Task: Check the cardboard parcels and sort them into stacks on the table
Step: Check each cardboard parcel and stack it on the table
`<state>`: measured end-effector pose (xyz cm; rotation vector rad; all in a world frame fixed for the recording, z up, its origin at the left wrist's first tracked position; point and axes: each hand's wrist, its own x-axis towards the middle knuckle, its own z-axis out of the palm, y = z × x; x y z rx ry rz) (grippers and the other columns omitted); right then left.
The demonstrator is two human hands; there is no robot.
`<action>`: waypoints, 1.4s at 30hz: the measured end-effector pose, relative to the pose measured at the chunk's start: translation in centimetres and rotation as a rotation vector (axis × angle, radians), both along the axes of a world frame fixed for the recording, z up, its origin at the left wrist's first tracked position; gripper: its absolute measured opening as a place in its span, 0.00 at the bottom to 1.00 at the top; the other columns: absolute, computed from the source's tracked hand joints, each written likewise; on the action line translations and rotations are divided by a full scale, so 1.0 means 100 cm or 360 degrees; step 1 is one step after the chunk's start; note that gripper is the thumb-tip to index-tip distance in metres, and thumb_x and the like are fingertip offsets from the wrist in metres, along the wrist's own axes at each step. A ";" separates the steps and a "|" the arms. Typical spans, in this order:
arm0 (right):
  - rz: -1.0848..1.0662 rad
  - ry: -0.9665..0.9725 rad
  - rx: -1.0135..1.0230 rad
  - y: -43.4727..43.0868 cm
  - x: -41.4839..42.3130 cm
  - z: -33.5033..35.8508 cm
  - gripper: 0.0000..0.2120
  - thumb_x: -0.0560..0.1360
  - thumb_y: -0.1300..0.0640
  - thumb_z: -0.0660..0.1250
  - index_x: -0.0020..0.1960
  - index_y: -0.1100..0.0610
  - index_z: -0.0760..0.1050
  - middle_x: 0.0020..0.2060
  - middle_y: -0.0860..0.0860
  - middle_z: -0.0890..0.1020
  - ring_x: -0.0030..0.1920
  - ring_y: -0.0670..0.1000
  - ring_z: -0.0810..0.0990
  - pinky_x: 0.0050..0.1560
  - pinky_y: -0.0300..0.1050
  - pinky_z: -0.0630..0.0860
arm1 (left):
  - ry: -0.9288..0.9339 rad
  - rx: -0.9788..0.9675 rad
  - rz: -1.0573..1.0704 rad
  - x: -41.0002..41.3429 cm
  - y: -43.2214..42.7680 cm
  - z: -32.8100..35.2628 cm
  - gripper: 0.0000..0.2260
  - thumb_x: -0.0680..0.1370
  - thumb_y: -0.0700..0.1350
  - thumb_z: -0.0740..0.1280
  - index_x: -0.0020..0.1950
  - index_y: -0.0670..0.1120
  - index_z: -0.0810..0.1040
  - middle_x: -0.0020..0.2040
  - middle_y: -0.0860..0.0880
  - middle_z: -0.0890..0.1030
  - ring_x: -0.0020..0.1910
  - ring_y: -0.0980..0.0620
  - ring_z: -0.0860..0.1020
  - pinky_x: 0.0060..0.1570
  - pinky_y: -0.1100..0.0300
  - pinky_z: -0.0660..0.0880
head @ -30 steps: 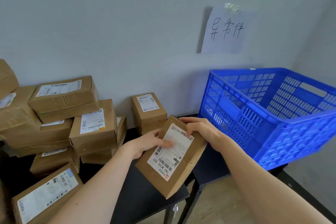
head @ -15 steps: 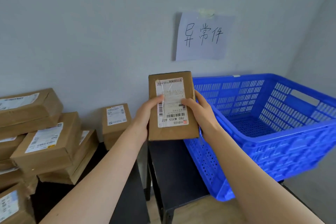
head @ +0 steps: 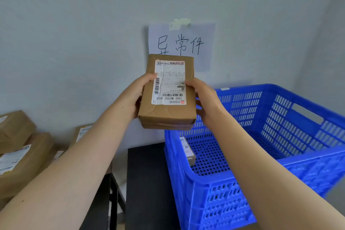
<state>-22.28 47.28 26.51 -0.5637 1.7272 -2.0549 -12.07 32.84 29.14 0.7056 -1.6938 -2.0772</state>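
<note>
Both hands have a small brown cardboard parcel (head: 168, 113) lifted over the left edge of the blue perforated plastic crate (head: 280, 162). The left hand (head: 139, 95) and right hand (head: 203, 99) each clamp a side, thumbs on top and fingers curled underneath. The white shipping label (head: 169, 82) is upside down and reads "780 M205 G02". A handwritten paper sign (head: 203, 43) on the wall above the crate says 异常件. Another little parcel (head: 188, 153) lies inside the crate, and stacked brown boxes (head: 24, 157) sit well to its left.
</note>
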 end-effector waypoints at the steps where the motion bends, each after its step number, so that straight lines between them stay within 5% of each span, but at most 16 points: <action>1: 0.0018 -0.0014 -0.0005 0.000 -0.004 0.004 0.12 0.70 0.48 0.68 0.52 0.46 0.79 0.42 0.43 0.84 0.43 0.47 0.80 0.39 0.44 0.75 | 0.0015 0.0025 0.0012 -0.005 0.002 0.003 0.12 0.74 0.54 0.69 0.51 0.49 0.82 0.45 0.47 0.86 0.37 0.50 0.84 0.30 0.59 0.79; 5: 0.0037 -0.0139 -0.0104 0.010 -0.035 0.015 0.14 0.70 0.51 0.68 0.55 0.52 0.79 0.47 0.51 0.85 0.50 0.54 0.84 0.54 0.53 0.80 | 0.0041 0.0094 -0.0028 -0.042 0.019 0.010 0.11 0.75 0.54 0.68 0.49 0.48 0.81 0.41 0.47 0.86 0.36 0.50 0.84 0.31 0.60 0.79; 12: -0.0218 -0.0235 0.0108 0.046 -0.099 -0.002 0.17 0.70 0.51 0.70 0.57 0.53 0.78 0.48 0.53 0.85 0.49 0.55 0.84 0.55 0.55 0.79 | -0.0037 0.0221 -0.0221 -0.128 0.045 -0.024 0.10 0.77 0.53 0.65 0.47 0.48 0.80 0.35 0.48 0.85 0.32 0.51 0.83 0.32 0.59 0.77; 18: -0.0337 -0.0365 0.0384 0.068 -0.147 -0.040 0.19 0.69 0.51 0.72 0.56 0.58 0.77 0.46 0.55 0.85 0.48 0.56 0.84 0.54 0.55 0.79 | -0.0312 0.0330 -0.0271 -0.185 0.063 -0.073 0.12 0.78 0.53 0.67 0.51 0.45 0.80 0.43 0.45 0.84 0.42 0.48 0.82 0.37 0.55 0.77; 21: -0.0310 -0.0386 0.0537 0.066 -0.178 -0.055 0.18 0.70 0.50 0.72 0.56 0.58 0.76 0.45 0.55 0.85 0.47 0.56 0.83 0.53 0.55 0.80 | -0.0385 0.0262 -0.0220 -0.213 0.063 -0.095 0.14 0.79 0.51 0.65 0.58 0.43 0.78 0.52 0.44 0.83 0.50 0.46 0.81 0.48 0.52 0.78; 24: -0.0150 -0.0399 0.0791 0.056 -0.210 -0.076 0.18 0.72 0.50 0.70 0.58 0.57 0.75 0.46 0.54 0.84 0.47 0.55 0.83 0.49 0.52 0.80 | -0.0499 0.0192 -0.0132 -0.239 0.060 -0.122 0.16 0.80 0.51 0.64 0.61 0.41 0.77 0.55 0.42 0.81 0.48 0.46 0.80 0.52 0.52 0.77; 29: 0.0186 -0.0460 0.1294 0.041 -0.246 -0.120 0.16 0.75 0.50 0.68 0.59 0.55 0.71 0.49 0.54 0.80 0.51 0.56 0.78 0.58 0.62 0.74 | -0.0815 0.0081 -0.0017 -0.259 0.055 -0.175 0.17 0.81 0.49 0.63 0.64 0.38 0.74 0.55 0.41 0.80 0.41 0.47 0.78 0.37 0.57 0.75; 32: 0.0333 -0.0559 0.1409 0.030 -0.258 -0.147 0.12 0.78 0.56 0.65 0.60 0.56 0.69 0.48 0.55 0.78 0.46 0.55 0.76 0.54 0.60 0.76 | -0.0960 -0.0064 0.0032 -0.265 0.052 -0.208 0.16 0.81 0.47 0.62 0.63 0.38 0.73 0.56 0.41 0.80 0.51 0.44 0.79 0.44 0.56 0.75; 42: 0.0667 -0.0511 0.1549 -0.011 -0.276 -0.224 0.17 0.78 0.65 0.59 0.66 0.56 0.68 0.55 0.57 0.79 0.53 0.57 0.78 0.50 0.57 0.76 | -0.1303 -0.0396 0.0063 -0.264 0.038 -0.276 0.14 0.80 0.47 0.62 0.65 0.45 0.74 0.62 0.44 0.78 0.58 0.46 0.78 0.58 0.54 0.75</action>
